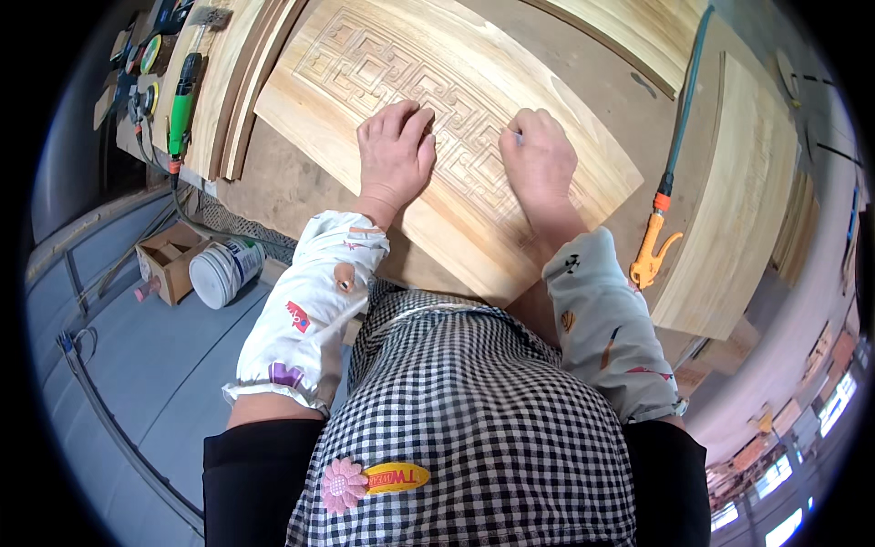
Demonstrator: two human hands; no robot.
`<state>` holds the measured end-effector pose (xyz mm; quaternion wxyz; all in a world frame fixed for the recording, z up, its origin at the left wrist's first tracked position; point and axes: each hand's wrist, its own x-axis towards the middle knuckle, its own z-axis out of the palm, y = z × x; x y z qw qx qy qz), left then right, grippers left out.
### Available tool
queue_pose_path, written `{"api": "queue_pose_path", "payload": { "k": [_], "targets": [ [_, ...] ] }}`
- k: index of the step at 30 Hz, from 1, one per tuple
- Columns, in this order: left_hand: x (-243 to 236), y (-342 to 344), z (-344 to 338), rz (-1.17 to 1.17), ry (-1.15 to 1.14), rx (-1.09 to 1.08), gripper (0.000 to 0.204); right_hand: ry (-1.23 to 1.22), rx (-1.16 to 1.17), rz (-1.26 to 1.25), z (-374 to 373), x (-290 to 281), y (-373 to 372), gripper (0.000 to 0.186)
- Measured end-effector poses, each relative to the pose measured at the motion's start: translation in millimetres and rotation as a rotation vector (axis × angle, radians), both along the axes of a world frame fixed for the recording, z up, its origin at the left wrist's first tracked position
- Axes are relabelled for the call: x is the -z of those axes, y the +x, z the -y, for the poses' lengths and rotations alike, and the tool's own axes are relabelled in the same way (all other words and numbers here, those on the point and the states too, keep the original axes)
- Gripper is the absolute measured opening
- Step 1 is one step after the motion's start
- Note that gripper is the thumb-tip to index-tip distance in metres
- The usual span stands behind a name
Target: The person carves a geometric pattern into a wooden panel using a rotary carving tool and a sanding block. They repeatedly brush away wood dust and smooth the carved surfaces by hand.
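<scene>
A pale wooden panel (474, 255) with a carved geometric fretwork pattern lies slanted on the workbench before me. My left hand (396, 155) rests on the carving, its fingers bent and drawn together with the tips down on the wood; whatever may be under them is hidden. Farther right along the same carved band, my right hand (540, 159) is closed like a fist. A small greyish bit shows between its thumb and forefinger, too little to name. Patterned white sleeve covers reach up both forearms.
An orange air blow gun (649, 255) on a teal hose lies right of the panel. At left, a green and black power tool (184, 105) lies on stacked boards (239, 100). More boards (729, 201) are at right. A white bucket (214, 278) and cardboard box (169, 260) stand lower left.
</scene>
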<state>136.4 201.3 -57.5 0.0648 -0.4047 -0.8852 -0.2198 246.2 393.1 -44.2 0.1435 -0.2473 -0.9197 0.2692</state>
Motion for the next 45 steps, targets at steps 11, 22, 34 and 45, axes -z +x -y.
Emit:
{"api": "queue_pose_path", "payload": {
  "k": [11, 22, 34, 45],
  "targets": [
    [-3.6, 1.9, -1.1, 0.011, 0.016, -0.001, 0.036, 0.084, -0.083, -0.003, -1.1, 2.0, -8.3, 0.005],
    [-0.3, 0.4, 0.9, 0.005, 0.029, 0.001, 0.034, -0.055, -0.035, -0.046, 15.0, -0.7, 16.9, 0.008],
    [-1.4, 2.0, 4.3, 0.071, 0.023, 0.005, 0.034, -0.014, -0.071, 0.034, 21.2, -6.2, 13.4, 0.008],
    [14.7, -84.9, 45.6, -0.09, -0.014, -0.41, 0.035, -0.128, 0.044, 0.112, -2.7, -6.5, -41.7, 0.015]
  ]
}}
